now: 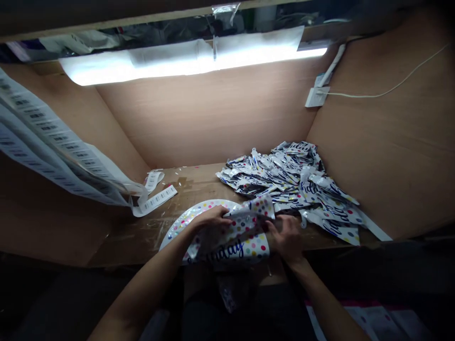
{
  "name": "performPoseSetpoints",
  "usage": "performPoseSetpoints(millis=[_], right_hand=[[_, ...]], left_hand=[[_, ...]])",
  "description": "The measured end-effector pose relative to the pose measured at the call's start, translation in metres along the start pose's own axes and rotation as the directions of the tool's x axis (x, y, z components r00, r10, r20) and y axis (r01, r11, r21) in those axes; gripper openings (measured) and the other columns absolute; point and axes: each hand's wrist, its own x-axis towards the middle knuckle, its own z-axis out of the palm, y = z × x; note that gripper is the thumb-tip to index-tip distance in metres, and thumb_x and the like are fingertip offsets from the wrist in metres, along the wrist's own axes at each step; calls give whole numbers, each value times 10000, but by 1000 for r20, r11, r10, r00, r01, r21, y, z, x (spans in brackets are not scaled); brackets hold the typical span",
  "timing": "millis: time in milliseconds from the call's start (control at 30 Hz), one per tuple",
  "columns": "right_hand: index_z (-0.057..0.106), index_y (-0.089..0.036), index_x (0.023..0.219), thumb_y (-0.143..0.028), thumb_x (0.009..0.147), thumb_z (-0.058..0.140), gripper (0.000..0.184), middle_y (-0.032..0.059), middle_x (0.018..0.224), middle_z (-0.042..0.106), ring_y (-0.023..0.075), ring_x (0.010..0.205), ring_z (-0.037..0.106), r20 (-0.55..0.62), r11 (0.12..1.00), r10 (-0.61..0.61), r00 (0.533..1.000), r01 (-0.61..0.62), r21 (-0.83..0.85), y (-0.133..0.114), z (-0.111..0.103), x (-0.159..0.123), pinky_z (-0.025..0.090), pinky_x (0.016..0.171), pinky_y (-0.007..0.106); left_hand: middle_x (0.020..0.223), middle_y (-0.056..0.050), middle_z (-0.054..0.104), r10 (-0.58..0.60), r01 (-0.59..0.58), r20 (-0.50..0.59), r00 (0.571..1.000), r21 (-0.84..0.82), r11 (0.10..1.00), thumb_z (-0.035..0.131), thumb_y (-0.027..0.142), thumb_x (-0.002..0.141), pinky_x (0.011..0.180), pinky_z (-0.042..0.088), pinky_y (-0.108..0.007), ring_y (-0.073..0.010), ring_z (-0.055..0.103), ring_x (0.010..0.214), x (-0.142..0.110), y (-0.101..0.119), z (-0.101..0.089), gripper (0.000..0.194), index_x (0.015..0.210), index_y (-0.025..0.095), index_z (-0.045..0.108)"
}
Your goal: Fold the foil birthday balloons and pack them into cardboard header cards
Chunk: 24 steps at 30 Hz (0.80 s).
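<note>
A flat round foil balloon (245,239), white with coloured dots and dark script lettering, lies at the near edge of the wooden bench (142,237). Part of it is folded over on itself. My left hand (210,219) lies on top of it, fingers curled and pressing the fold down. My right hand (286,237) grips the balloon's right edge, fingers bent around the foil.
A heap of folded balloons of the same print (295,184) fills the back right of the bench. Barcode label strips (53,142) hang at the left, loose ones (158,198) lie on the bench. Plywood walls enclose three sides; a tube lamp (185,61) glows overhead.
</note>
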Motion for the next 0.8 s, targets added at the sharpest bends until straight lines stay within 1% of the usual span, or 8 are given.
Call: performPoseSetpoints(millis=[33,100,200,300,500,567,700,800], right_hand=[[597,-194,1154,-635,943,606,489,202,1188,683,358,1132,628,-40,981,107,993,-99,167,-6,-2,-4,493,976,492],[554,-211,1254,-676,872,677,614,187,1222,684,335,1093,658,185,805,235,954,-298,513,-25,-1,-9,547,886,455],[552,-233,1332,-626,837,741,659,118,1147,732,269,940,713,656,417,-37,754,-585,695,-58,1,-7,570,737,362],[682,-215,1141,-467,850,760,392,46,940,753,194,755,696,750,263,-132,648,-706,657,-78,1,0,550,682,303],[640,-213,719,-348,739,735,166,-22,597,611,147,564,542,721,291,37,692,-697,655,-73,18,2,451,544,258],[568,-217,613,-314,717,700,194,-43,516,514,122,508,456,712,319,53,700,-687,652,-70,28,0,371,490,233],[554,-212,613,-258,726,650,156,-53,546,488,107,522,434,675,346,97,732,-661,666,-67,36,1,344,494,211],[648,-231,832,-335,805,653,108,-44,658,595,127,565,504,664,329,129,737,-663,672,-64,28,1,404,519,219]], left_hand=[[909,-31,762,41,-46,-49,998,-116,992,673,463,856,699,515,-268,-226,704,829,-11,2,2,310,943,169,721],[967,-40,761,66,-134,-171,983,-425,895,676,517,870,728,542,-279,-225,708,852,-33,8,14,389,1024,162,709],[947,-55,761,-31,-183,-268,963,-735,653,758,530,816,733,569,-311,-228,713,821,-55,16,43,442,1041,152,711],[887,-49,757,-119,-213,-326,938,-813,542,774,424,792,725,554,-298,-204,696,784,-64,18,69,336,981,150,734],[689,-38,706,-152,-218,-352,924,-808,548,714,247,649,622,478,-255,-150,607,625,-70,4,75,121,681,132,735],[724,-42,719,-174,-176,-304,937,-838,516,742,277,653,630,487,-258,-160,627,646,-74,2,74,180,763,136,756],[1030,-84,765,-162,-176,-234,959,-935,306,649,520,891,828,567,-375,-245,724,900,-88,1,93,492,1269,206,672],[1016,-101,766,-112,-92,-158,981,-888,451,758,483,850,855,569,-387,-278,721,944,-94,-3,116,453,1159,155,706]])
